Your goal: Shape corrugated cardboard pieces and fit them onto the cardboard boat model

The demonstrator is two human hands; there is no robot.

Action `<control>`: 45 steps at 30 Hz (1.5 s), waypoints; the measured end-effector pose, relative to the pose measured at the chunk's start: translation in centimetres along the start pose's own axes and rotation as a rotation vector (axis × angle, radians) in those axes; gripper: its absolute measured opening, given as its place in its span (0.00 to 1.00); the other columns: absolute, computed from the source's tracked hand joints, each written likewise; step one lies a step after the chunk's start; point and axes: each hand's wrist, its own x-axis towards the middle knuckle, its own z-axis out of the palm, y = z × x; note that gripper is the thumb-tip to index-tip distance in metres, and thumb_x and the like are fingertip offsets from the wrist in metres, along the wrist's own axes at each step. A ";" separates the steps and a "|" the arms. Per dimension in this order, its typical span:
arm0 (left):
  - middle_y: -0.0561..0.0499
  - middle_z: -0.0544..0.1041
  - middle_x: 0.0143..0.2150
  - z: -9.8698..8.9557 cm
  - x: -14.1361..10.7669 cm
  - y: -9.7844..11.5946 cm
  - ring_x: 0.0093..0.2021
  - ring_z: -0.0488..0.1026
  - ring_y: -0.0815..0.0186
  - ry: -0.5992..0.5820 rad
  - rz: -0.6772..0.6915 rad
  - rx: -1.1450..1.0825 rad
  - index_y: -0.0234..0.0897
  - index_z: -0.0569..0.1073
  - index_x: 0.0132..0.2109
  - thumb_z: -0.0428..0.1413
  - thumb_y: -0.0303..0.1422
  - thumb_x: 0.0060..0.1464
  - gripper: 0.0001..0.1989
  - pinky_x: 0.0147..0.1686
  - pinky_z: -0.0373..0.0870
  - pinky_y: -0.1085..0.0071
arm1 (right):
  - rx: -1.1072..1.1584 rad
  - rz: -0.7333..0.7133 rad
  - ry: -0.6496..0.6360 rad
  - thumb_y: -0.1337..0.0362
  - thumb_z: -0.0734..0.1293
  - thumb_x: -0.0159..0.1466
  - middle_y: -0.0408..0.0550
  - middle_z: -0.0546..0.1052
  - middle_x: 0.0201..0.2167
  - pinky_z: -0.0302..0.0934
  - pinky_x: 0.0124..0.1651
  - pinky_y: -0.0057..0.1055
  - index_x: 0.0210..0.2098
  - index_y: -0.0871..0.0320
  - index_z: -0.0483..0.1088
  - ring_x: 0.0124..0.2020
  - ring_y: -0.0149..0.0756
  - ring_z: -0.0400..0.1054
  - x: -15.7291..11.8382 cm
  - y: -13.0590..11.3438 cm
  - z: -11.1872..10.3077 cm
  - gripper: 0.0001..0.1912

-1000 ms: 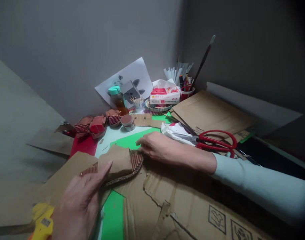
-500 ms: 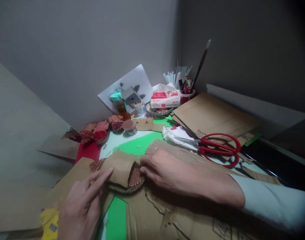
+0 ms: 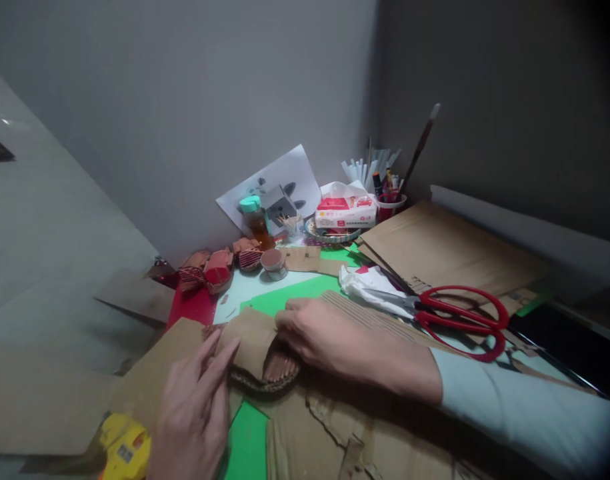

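A slipper-like cardboard piece [image 3: 249,340] lies in front of me, with a plain brown band arched over a ribbed red-brown base [image 3: 281,367] and a braided-looking rim. My left hand [image 3: 197,393] rests at its left side, fingers stretched out and the index fingertip touching the band. At the band's upper right edge, my right hand [image 3: 312,333] has its fingers pinched together on the cardboard. Those fingertips are partly hidden by the hand itself. Under the piece are flat cardboard sheets [image 3: 385,413] and a green sheet [image 3: 247,433].
Red-handled scissors [image 3: 459,320] lie to the right, beside crumpled white tissue [image 3: 359,283]. Several red cardboard pieces [image 3: 219,270], a bottle [image 3: 257,223], a small tub [image 3: 273,263] and a tissue pack [image 3: 345,207] stand at the back. A yellow object [image 3: 127,447] is at lower left.
The view has turned, so the scene sits lower and further right. My right hand has shifted left onto the band's edge. My left hand stays at the band's left side.
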 end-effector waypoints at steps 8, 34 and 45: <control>0.42 0.71 0.62 0.7 0.0 1.3 0.59 0.69 0.55 0.062 -0.012 0.003 0.42 0.64 0.64 0.57 0.35 0.63 0.23 0.55 0.71 0.58 | -0.027 -0.026 0.002 0.75 0.65 0.66 0.42 0.69 0.27 0.44 0.26 0.28 0.30 0.61 0.70 0.22 0.26 0.50 -0.1 -0.2 0.5 0.08; 0.30 0.77 0.58 2.4 -0.5 1.5 0.58 0.75 0.51 0.156 0.138 0.264 0.29 0.64 0.64 0.52 0.35 0.65 0.23 0.51 0.77 0.55 | -0.121 -0.217 0.053 0.68 0.62 0.70 0.47 0.75 0.41 0.56 0.41 0.34 0.41 0.56 0.68 0.38 0.37 0.63 0.6 -1.1 1.1 0.04; 0.27 0.80 0.51 2.0 0.4 2.7 0.50 0.79 0.44 0.233 0.137 0.256 0.24 0.72 0.55 0.48 0.30 0.64 0.17 0.41 0.80 0.49 | -0.072 -0.222 0.051 0.68 0.57 0.74 0.47 0.74 0.41 0.58 0.40 0.31 0.40 0.56 0.67 0.37 0.35 0.65 0.7 -1.7 1.7 0.08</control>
